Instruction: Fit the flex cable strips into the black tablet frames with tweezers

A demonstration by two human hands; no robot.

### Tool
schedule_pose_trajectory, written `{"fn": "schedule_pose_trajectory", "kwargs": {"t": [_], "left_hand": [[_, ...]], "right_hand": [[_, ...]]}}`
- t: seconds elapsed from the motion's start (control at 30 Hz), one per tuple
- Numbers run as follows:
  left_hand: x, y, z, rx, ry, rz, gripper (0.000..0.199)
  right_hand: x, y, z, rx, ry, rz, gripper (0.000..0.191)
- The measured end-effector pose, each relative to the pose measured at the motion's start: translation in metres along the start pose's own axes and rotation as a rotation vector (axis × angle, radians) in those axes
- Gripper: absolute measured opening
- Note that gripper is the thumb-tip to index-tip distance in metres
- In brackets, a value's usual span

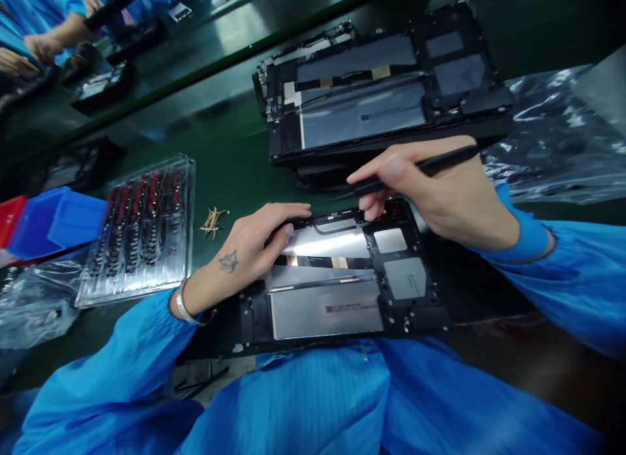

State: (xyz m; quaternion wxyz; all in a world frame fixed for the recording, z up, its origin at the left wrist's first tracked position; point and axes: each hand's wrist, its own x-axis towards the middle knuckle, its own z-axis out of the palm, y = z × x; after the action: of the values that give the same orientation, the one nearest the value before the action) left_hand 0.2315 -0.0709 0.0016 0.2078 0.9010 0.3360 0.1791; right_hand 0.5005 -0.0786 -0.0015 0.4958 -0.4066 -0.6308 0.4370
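In front of me on the bench lies an opened tablet (325, 311), its silver batteries, dark flex cables and black frame exposed. My left hand (249, 246) grips its far left edge, thumb over the inside and fingers along the rim. Between the fingers of my right hand (415, 188) is a pair of black tweezers (445, 160), slanting down to the left. The tips hover close to the tablet's far edge; whether they touch anything I cannot tell. Some of that hand's fingertips are at the tablet's upper rim.
Beyond it, more opened tablets (362, 116) lie stacked. On the left are a clear plastic tray (141, 240) of small parts, thin tan strips (212, 221) and a blue bin (59, 223). Clear plastic bags (552, 135) lie at right. Co-workers' hands (46, 47) show far left.
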Motion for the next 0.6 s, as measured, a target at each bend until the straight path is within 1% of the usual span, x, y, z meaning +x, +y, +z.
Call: {"fn": "schedule_pose_trajectory", "kwargs": {"t": [0.07,0.1,0.2,0.27,0.4,0.5,0.6], "left_hand": [[-0.001,0.002,0.003,0.04,0.003,0.001,0.03],[-0.002,0.003,0.004,0.057,0.006,0.005,0.03],[-0.007,0.011,0.006,0.096,0.072,0.038,0.025],[-0.013,0.017,0.006,0.07,0.108,0.05,0.02],[-0.025,0.025,0.006,-0.075,0.1,0.041,0.017],[-0.03,0.022,0.006,-0.097,0.101,0.036,0.017],[-0.031,0.014,0.007,-0.066,0.106,0.054,0.017]], "right_hand": [[0.0,0.002,0.001,-0.098,-0.054,-0.048,0.015],[0.0,0.004,0.002,-0.139,-0.083,-0.078,0.01],[0.0,0.009,0.004,-0.179,-0.174,-0.148,0.011],[0.0,0.012,0.005,-0.186,-0.216,-0.161,0.011],[0.0,0.014,0.006,-0.246,-0.238,-0.172,0.013],[0.001,0.013,0.006,-0.267,-0.261,-0.163,0.013],[0.001,0.012,0.006,-0.281,-0.284,-0.165,0.015]]}}
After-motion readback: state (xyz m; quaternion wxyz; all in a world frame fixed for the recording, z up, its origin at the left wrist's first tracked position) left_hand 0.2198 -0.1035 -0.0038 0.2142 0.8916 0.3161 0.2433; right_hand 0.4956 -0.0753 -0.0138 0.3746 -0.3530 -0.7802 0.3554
